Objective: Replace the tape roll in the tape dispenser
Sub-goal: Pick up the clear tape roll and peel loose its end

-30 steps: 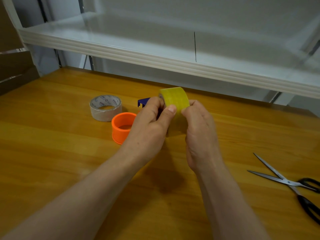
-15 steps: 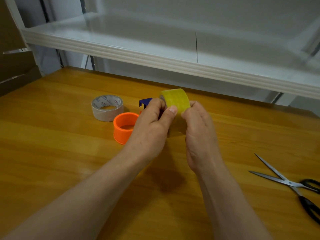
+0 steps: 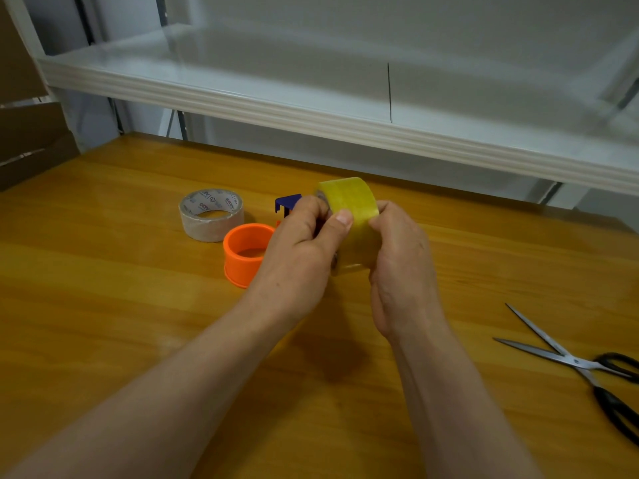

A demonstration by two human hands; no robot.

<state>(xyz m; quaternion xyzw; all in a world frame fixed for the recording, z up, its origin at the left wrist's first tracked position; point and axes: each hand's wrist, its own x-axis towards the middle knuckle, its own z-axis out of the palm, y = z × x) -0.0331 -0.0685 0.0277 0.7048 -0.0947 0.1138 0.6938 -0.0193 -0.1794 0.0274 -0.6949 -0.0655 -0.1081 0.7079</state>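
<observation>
Above wooden table [image 3: 103,305]: white, perhaps glass-topped shelf [image 3: 311,122].

Wooden table [image 3: 103,305], orange-brown grain, is filling the lower view. White shelf [image 3: 311,121] with a ribbed front edge is running above its far side, glossy top catching light. Grey wall [image 3: 415,19] is showing behind. Brown cardboard [image 3: 31,140] is sitting far left.

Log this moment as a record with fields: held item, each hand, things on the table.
held item: yellow tape roll, held above the table
left hand: grips the roll, thumb on its outer face
right hand: holds the roll's right side
table, left: grey tape roll; orange ring nearer the person
behind left hand: blue plastic piece, mostly hidden
table, right: scissors, blades open
</observation>
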